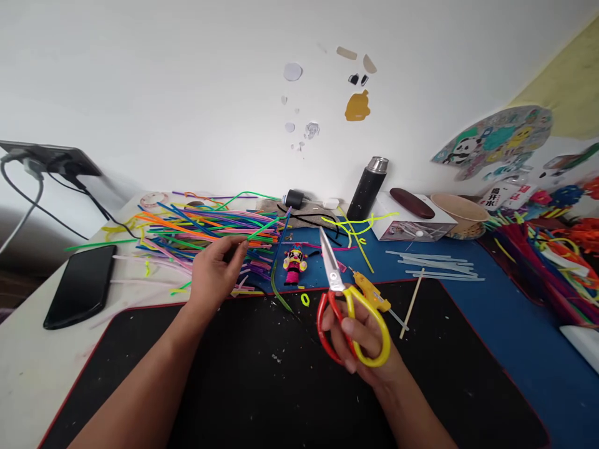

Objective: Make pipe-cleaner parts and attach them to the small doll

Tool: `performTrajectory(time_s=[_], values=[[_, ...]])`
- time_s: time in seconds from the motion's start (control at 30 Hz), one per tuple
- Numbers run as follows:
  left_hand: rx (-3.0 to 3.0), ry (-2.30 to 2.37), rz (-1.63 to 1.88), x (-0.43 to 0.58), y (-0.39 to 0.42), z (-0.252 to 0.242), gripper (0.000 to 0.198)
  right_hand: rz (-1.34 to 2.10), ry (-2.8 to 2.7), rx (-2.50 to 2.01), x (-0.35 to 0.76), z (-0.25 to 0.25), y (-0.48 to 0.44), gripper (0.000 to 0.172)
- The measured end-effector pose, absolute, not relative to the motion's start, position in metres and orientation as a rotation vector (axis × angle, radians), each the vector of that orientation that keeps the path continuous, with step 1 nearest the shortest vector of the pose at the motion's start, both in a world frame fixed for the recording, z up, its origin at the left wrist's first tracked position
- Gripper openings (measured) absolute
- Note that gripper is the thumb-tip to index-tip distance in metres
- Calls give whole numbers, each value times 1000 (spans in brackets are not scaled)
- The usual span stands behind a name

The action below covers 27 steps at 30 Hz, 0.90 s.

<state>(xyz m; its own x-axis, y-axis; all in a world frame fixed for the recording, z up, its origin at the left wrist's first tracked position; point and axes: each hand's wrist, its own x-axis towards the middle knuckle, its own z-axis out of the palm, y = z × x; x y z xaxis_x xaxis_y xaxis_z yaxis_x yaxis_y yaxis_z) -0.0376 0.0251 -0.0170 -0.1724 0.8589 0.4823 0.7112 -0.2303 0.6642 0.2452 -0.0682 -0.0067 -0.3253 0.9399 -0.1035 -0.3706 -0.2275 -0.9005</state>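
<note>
left hand (213,271) pinching a green stem (262,229) from the pile (206,227), right hand (362,337) gripping closed scissors (349,312) over black mat (262,386), small figure (294,263) between them

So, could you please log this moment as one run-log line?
left hand: pinching green pipe cleaner at pile | right hand: holding scissors, blades shut | nearby: small figure, glue gun

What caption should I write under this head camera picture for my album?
Left hand pinching a green pipe cleaner from a colourful pile, right hand holding red-and-yellow scissors over a black mat.
</note>
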Motion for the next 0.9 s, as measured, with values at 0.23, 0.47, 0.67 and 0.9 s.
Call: performTrajectory(time_s=[0.23, 0.47, 0.67, 0.9], values=[[2182, 1744, 1148, -31, 24, -25, 26, 1717, -956, -868, 258, -24, -70, 74], [2275, 1706, 1106, -29, 23, -26, 28, 1822, -911, -833, 257, -22, -73, 60], [2300, 1692, 1119, -29, 23, -28, 27, 1788, -955, -703, 252, -25, -70, 74], [2275, 1703, 1092, -30, 22, -26, 31, 1892, -979, -543, 243, -20, -75, 75]])
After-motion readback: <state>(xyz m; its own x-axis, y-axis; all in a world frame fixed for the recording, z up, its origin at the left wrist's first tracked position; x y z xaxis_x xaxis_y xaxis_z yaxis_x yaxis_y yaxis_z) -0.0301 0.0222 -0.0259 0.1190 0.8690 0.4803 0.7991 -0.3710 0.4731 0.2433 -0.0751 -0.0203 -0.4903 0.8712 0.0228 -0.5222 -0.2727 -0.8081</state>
